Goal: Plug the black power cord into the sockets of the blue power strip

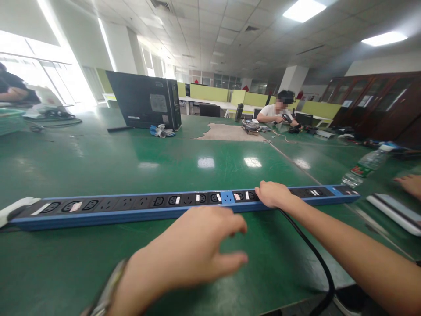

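Observation:
A long blue and black power strip (pixel 131 216) lies across the green table, its row of sockets facing up and several bearing white stickers. My right hand (pixel 272 194) is closed over its right half, covering some sockets. From beneath that hand a black power cord (pixel 307 242) runs down past the table's front edge; its plug end is hidden by the fingers. My left hand (pixel 197 245), with a watch (pixel 110 287) on the wrist, hovers in front of the strip's middle. Its thumb and fingers are apart and hold nothing.
A black computer tower (pixel 144 101) stands at the back left, with gloves (pixel 162 131) beside it. To the right are a water bottle (pixel 366 166), a white flat device (pixel 396 213) and another person's hand (pixel 411 184). A co-worker (pixel 276 112) sits across the table.

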Demonstrator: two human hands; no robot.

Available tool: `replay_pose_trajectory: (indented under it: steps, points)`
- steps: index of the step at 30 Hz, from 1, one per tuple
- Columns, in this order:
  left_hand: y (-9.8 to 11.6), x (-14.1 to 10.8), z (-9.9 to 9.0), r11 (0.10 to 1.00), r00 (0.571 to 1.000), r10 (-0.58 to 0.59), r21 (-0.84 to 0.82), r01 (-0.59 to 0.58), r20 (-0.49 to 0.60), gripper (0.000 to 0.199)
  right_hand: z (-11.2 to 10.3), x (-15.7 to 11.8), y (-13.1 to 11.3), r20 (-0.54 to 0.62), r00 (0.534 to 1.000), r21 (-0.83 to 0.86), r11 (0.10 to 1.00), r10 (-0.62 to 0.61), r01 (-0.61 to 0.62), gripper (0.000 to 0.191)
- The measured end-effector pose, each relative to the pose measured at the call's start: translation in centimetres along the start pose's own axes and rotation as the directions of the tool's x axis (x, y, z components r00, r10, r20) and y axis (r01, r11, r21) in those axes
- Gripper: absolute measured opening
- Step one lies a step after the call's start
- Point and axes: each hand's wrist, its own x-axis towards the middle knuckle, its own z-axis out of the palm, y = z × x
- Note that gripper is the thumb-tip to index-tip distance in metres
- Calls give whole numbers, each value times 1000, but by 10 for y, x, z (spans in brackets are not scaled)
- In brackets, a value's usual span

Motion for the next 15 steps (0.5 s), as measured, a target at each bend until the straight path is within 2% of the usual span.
replay_pose_trajectory:
  steps: [3,5,8,10,15]
  points:
    - [-17,22,30,987,991,-59,153,41,117,42,2,-3,-2,-35,999,5,1000,17,-16,51]
    - [-29,34,55,945,980,-152,308,106,129,61,4,-5,-3,-51,998,15,1000,28,-27,51]
    - [-38,40,82,900,975,-189,418,125,116,70,8,-5,-3,-66,997,40,998,46,-44,52]
    - [-39,39,88,883,975,-193,452,125,108,68,9,-4,-2,-64,996,58,997,60,-56,53]
    - [-37,37,85,864,972,-204,489,124,114,65,3,1,5,-15,998,95,994,61,-59,50]
